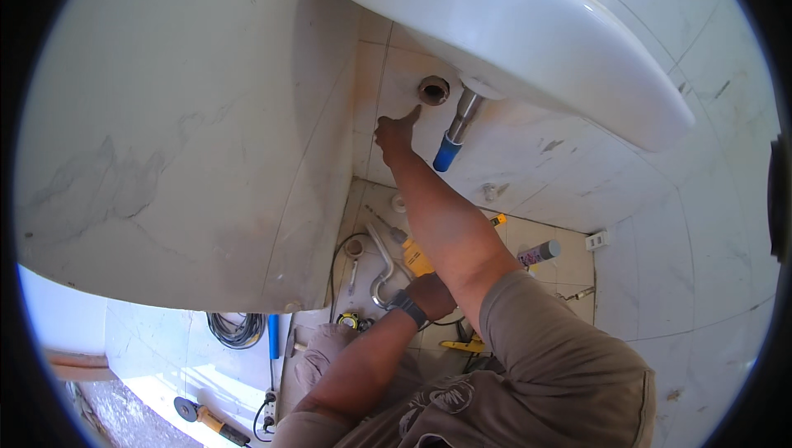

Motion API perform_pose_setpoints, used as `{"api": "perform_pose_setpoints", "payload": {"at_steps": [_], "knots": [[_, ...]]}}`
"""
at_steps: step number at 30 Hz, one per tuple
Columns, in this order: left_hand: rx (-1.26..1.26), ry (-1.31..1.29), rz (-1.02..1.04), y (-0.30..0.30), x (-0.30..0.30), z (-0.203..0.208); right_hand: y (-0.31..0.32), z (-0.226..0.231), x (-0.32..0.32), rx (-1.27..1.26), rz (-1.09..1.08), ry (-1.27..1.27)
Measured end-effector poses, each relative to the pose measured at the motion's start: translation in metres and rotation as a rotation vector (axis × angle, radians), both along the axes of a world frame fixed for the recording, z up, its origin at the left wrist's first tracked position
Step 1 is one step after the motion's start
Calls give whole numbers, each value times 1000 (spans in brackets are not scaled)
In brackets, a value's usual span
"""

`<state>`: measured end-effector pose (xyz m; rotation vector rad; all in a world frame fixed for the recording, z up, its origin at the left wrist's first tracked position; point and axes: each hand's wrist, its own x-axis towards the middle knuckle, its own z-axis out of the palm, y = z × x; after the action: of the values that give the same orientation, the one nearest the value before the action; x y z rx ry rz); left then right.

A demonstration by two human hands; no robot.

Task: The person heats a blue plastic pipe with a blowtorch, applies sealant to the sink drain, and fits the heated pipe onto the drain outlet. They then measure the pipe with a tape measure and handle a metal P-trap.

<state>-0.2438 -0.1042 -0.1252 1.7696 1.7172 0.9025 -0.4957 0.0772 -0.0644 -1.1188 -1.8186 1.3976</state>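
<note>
My right hand [394, 133] reaches up to the tiled wall under the white washbasin [528, 44]. One finger stretches toward the rim of the round drain hole [433, 91], and the hand holds nothing that I can see. Beside the hole hangs the basin's metal drain pipe [467, 114], its lower end covered in blue [447, 156]. My left hand [431, 295], with a dark watch at its wrist, is low down and closed at the rear of a yellow drill [415, 258]. The drill's long bit [378, 217] points up and left; my right forearm hides part of its body.
A curved metal trap pipe [384, 271] lies beside the drill. On the floor are a spray can [540, 253], a tape measure [348, 319] and a yellow-handled tool [462, 345]. Beyond the large tiled panel [181, 134] are coiled cable [237, 329] and an angle grinder [210, 421].
</note>
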Motion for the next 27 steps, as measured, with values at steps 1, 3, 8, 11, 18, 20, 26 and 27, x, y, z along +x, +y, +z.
{"api": "perform_pose_setpoints", "payload": {"at_steps": [1, 3, 8, 11, 18, 20, 26, 27], "knots": [[-32, -20, 9, -2, 0, 5, 10, -15, -7, -53, 23, 146], [-70, -27, 13, -7, -2, 13, 20, -39, -14, -120, 43, 422], [-94, 2, 22, -13, -8, 27, 18, -26, -5, -441, 90, 756], [-107, -129, 18, -15, -11, 25, -3, 0, 2, -122, 14, 559], [-63, -65, 37, -17, -7, 1, 16, 5, -15, -405, 71, 771], [-97, -24, 37, -16, -6, -3, 22, -5, -21, -442, 138, 788], [16, -58, 35, -15, -9, 15, 1, -18, -8, -535, 291, 420], [0, -93, 17, -15, -10, 21, -6, -14, -2, -568, 360, 331]]}}
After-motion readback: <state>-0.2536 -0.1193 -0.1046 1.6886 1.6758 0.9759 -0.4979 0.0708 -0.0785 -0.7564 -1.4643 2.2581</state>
